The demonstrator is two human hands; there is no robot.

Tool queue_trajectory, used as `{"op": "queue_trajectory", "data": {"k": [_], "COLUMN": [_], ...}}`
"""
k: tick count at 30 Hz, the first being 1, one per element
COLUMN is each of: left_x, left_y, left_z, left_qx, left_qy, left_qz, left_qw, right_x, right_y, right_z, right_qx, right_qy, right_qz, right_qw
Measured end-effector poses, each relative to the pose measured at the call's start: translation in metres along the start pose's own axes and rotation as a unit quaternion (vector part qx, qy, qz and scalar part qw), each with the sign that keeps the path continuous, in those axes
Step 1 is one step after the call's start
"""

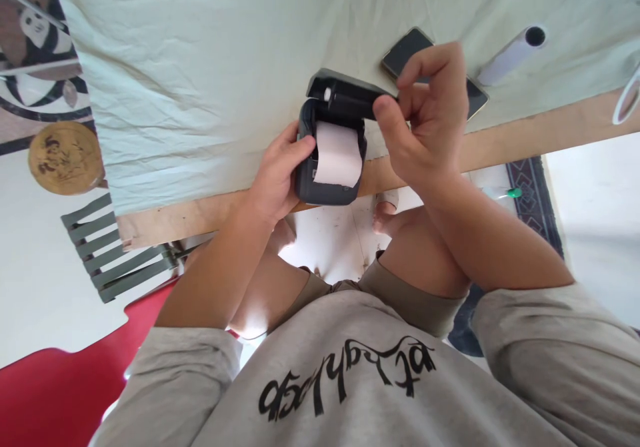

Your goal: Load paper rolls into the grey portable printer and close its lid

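As left fingers [305, 148] hold printer [326, 194], paper [339, 155] shows; lid [353, 95] gapes.

A home is suggested. The table [160, 220] is draped with cloth [200, 67]; a rug [536, 197] and panda print [37, 30] are seen.

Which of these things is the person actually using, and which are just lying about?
Apparently in use:
dark device, held in the left hand
raised lid, right hand at its end
white paper in the device

Seemingly just lying about:
phone on the cloth
white roll near the phone
red chair
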State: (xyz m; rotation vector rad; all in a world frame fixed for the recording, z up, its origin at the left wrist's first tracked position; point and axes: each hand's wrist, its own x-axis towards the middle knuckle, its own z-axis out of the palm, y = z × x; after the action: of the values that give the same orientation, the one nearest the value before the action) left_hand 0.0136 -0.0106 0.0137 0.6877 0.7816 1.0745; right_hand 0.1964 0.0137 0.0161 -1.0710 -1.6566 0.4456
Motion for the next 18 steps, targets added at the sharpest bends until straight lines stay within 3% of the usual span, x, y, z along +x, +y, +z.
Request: {"op": "queue_trajectory", "data": {"k": [2, 5, 8, 11, 15, 18], "left_x": [-0.001, -0.001, 0.000, -0.002, -0.004, -0.004], "left_y": [0.001, 0.001, 0.001, 0.002, 0.003, 0.003], "left_z": [0.000, 0.000, 0.001, 0.005, 0.009, 0.007], "left_qx": [0.013, 0.017, 0.022, 0.021, 0.029, 0.034], "left_qy": [-0.003, -0.013, -0.015, -0.011, 0.000, 0.002], "left_qz": [0.001, 0.011, 0.014, 0.018, 0.006, -0.005], "left_qw": [1.000, 1.000, 1.000, 1.000, 1.000, 0.999], "right_x": [0.001, 0.003, 0.003, 0.003, 0.005, 0.006], "right_y": [0.003, 0.002, -0.009, -0.025, -0.041, -0.044], "right_z": [0.006, 0.009, 0.004, -0.003, -0.007, -0.008], "right_qx": [0.055, 0.030, -0.101, -0.218, -0.317, -0.343], "right_qy": [0.046, 0.035, -0.078, -0.216, -0.295, -0.326], "right_qz": [0.006, -0.003, 0.004, 0.015, 0.024, 0.038], "right_qw": [0.997, 0.999, 0.992, 0.952, 0.901, 0.880]}}
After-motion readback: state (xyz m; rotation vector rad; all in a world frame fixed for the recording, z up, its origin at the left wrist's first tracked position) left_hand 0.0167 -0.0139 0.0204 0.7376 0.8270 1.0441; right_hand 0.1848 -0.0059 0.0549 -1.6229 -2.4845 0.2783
